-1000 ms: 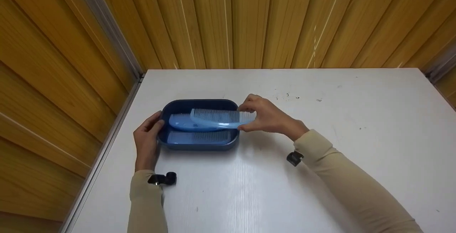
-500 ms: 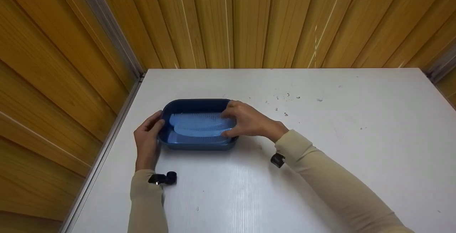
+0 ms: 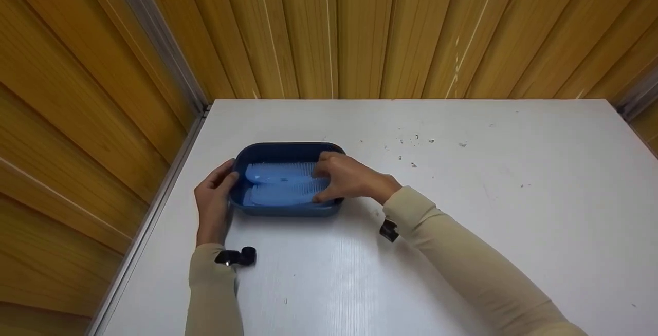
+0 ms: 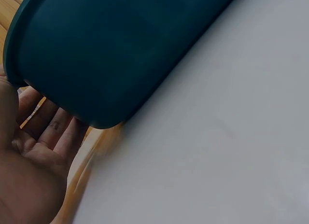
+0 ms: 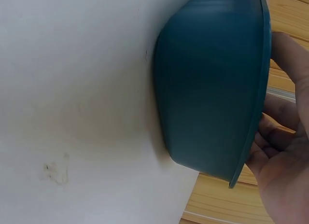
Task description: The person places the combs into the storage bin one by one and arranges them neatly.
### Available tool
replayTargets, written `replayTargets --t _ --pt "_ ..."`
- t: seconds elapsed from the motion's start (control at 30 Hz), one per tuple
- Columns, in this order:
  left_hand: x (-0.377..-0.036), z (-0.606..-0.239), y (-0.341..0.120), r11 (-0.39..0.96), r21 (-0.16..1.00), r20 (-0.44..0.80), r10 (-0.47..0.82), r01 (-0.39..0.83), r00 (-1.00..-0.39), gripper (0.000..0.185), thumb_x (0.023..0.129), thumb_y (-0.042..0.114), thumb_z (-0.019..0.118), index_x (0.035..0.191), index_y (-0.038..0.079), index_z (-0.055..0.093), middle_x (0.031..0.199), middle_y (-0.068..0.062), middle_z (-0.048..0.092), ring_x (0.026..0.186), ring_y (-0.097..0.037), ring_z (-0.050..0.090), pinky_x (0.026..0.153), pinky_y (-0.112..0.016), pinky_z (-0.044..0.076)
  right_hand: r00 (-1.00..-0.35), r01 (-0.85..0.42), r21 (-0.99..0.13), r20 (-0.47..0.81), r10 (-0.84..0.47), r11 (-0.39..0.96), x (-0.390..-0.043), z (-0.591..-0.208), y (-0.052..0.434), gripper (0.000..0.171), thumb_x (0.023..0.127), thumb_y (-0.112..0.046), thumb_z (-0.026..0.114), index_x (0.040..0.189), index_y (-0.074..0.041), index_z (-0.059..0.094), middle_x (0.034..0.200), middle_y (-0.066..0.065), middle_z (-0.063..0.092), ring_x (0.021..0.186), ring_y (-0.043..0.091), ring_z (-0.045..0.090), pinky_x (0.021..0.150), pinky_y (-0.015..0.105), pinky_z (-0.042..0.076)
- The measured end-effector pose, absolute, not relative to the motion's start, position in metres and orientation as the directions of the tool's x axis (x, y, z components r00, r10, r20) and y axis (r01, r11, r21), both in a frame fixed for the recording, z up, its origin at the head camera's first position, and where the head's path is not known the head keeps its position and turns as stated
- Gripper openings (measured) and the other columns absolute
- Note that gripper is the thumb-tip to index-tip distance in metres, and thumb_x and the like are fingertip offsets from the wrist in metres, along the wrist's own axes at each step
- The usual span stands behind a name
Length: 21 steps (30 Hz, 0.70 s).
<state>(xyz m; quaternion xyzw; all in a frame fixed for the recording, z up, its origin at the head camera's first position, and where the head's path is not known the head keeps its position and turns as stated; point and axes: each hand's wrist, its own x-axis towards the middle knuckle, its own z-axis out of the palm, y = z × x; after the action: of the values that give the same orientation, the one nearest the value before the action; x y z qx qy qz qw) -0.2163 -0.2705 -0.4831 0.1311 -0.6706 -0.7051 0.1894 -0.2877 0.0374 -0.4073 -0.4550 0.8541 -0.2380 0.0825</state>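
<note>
Lowering the blue comb [image 3: 281, 187] into the dark tray [image 3: 288, 149], the right hand [image 3: 347, 179] still grasps it while the left hand [image 3: 215, 197] steadies the tray's end.

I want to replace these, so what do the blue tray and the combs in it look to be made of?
The tray looks like moulded plastic: dark blue, matte, with rounded corners and a thin, even rim. The combs also look like plastic: light blue and slightly translucent, with fine moulded teeth. The pictures cannot settle whether either plastic is hard or soft.
</note>
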Motion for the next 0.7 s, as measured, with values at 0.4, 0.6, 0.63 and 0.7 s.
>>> replayTargets --t 0.4,0.6,0.63,0.7 --pt "-0.217 -0.485 -0.272 -0.023 0.996 0.064 -0.429 0.081 -0.901 0.037 0.104 0.015 0.069 0.140 0.008 0.070 0.141 -0.007 0.065 0.131 -0.016 0.056 0.110 -0.024 0.046 -0.553 -0.760 -0.461 0.088 -0.829 0.458 -0.285 -0.417 0.029 0.051 0.084 -0.032 0.093 0.118 0.002 0.078 0.115 0.013 0.069 0.108 0.028 0.061 0.099 0.041 0.053" --pt "-0.218 -0.486 -0.274 -0.029 0.997 0.050 -0.429 0.069 -0.902 0.037 0.105 0.016 0.069 0.141 0.008 0.069 0.143 -0.007 0.064 0.132 -0.016 0.055 0.111 -0.024 0.045 -0.537 -0.780 -0.440 0.104 -0.837 0.445 -0.282 -0.418 0.025 0.049 0.085 -0.030 0.093 0.118 0.003 0.078 0.114 0.013 0.070 0.106 0.027 0.061 0.099 0.041 0.053" --pt "-0.217 -0.486 -0.274 -0.027 0.997 0.050 -0.430 0.068 -0.901 0.037 0.104 0.016 0.069 0.141 0.008 0.069 0.142 -0.007 0.065 0.132 -0.016 0.055 0.110 -0.024 0.045 -0.537 -0.782 -0.434 0.102 -0.838 0.448 -0.281 -0.419 0.024 0.048 0.085 -0.030 0.093 0.119 0.002 0.078 0.113 0.013 0.069 0.105 0.026 0.061 0.099 0.040 0.053" --pt "-0.217 -0.486 -0.274 -0.025 0.997 0.051 -0.434 0.069 -0.900 0.037 0.104 0.015 0.069 0.140 0.008 0.070 0.141 -0.008 0.065 0.131 -0.016 0.056 0.109 -0.023 0.045 -0.537 -0.783 -0.425 0.095 -0.838 0.454 -0.280 -0.419 0.022 0.048 0.086 -0.029 0.092 0.119 0.002 0.078 0.112 0.012 0.068 0.103 0.026 0.060 0.098 0.040 0.053"
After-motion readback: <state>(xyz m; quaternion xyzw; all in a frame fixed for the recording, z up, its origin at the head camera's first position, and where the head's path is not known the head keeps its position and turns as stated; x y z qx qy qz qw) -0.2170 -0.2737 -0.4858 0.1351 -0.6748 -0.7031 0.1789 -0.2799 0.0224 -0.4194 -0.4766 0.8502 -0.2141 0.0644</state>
